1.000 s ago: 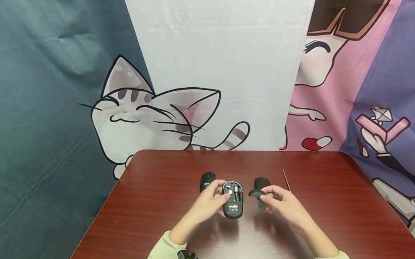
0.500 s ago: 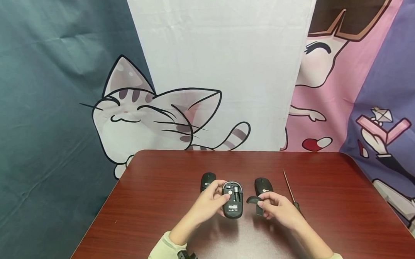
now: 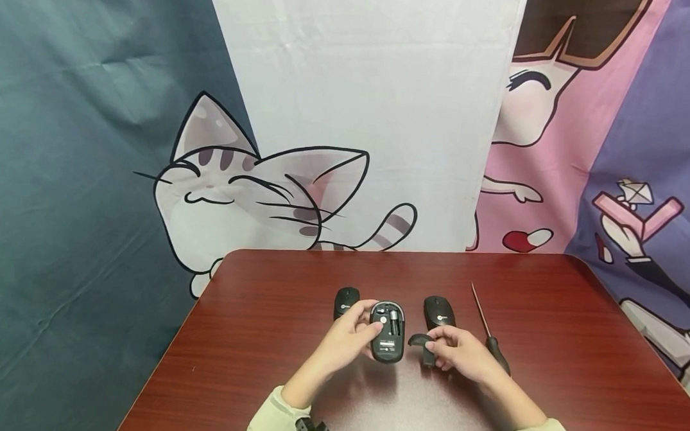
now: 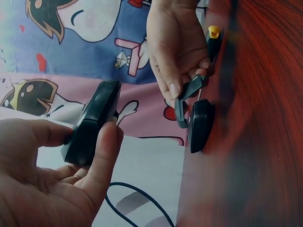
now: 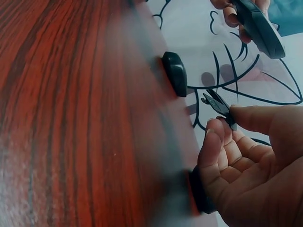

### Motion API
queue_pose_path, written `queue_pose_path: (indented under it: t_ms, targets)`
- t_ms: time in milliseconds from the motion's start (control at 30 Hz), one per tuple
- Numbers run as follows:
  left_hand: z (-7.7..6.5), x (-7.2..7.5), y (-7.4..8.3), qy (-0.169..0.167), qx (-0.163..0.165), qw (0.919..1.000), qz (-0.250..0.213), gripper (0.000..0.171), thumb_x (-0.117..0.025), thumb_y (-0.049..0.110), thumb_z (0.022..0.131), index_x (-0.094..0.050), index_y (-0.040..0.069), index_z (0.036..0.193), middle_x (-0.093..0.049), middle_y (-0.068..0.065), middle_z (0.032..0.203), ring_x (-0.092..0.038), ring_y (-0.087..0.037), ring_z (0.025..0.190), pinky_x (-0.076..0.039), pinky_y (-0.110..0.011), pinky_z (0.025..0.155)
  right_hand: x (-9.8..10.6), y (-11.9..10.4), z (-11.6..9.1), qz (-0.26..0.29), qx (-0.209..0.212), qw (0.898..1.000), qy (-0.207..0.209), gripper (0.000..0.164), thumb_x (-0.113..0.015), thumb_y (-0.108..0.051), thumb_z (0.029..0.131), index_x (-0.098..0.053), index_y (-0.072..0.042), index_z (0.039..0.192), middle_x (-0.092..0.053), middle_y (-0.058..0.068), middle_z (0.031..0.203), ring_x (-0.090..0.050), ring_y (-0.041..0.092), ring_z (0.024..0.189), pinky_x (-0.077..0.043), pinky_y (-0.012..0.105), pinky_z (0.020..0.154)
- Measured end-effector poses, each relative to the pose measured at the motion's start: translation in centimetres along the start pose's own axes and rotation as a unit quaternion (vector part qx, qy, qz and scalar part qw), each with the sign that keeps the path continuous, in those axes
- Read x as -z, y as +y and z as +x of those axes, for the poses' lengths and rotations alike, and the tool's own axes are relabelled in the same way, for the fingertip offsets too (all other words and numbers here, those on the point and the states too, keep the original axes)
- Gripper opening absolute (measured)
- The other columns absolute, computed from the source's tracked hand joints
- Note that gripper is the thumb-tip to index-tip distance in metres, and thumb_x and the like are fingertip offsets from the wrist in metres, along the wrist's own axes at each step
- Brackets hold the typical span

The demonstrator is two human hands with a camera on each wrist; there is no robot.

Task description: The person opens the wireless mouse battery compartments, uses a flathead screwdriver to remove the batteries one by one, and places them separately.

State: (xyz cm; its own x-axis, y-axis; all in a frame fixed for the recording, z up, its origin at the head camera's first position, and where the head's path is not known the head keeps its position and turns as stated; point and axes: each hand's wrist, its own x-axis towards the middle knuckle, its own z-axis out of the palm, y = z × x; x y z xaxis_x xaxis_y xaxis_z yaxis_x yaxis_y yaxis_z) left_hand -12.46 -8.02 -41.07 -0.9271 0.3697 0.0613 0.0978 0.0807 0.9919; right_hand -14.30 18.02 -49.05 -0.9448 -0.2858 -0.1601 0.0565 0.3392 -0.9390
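Centrally, left hand (image 3: pixel 342 336) gripping mouse (image 3: pixel 387 349), right hand (image 3: pixel 465 356) pinching cover (image 3: pixel 428 356), open gap between, table edge (image 3: pixel 401 253) beyond.

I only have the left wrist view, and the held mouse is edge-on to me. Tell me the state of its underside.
Observer: The head view shows the held mouse with the compartment in its underside uncovered.
Operator: Now name something my view misses entirely.
Observer: A third mouse lies on the table, partly hidden by the left grip in the head view.
Operator: Last, report where the screwdriver points.
Observer: Its shaft points away from the person, toward the far edge.
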Motion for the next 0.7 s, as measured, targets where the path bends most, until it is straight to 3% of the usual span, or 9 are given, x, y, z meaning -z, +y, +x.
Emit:
queue_pose_path:
  t_ms: [367,700]
  targets:
    - [0.05,-0.02,0.13,0.003,0.005,1.0000,-0.005,0.037,-0.055,0.005,0.092,-0.047,0.004,0.128,-0.062,-0.018,0.103,-0.065,-0.018,0.077,-0.056,-0.058,0.064,-0.15,0.41,0.24,-0.047,-0.034,0.998,0.023,0.033,-0.069,-0.029,0.084,-0.061,-0.007,0.107,-0.063,0.005,0.078,-0.061,0.019,0.069,-0.055,0.031,0.059]
    - [0.16,0.04,-0.23,0.001,0.005,1.0000,0.002,0.038,-0.054,0.006,0.092,-0.046,0.004,0.129,-0.062,-0.017,0.104,-0.065,-0.019,0.078,-0.060,-0.045,0.059,-0.08,0.85,0.30,-0.081,-0.038,0.995,0.032,0.030,-0.069,-0.028,0.083,-0.062,-0.008,0.105,-0.063,0.004,0.076,-0.060,0.018,0.067,-0.053,0.030,0.056]
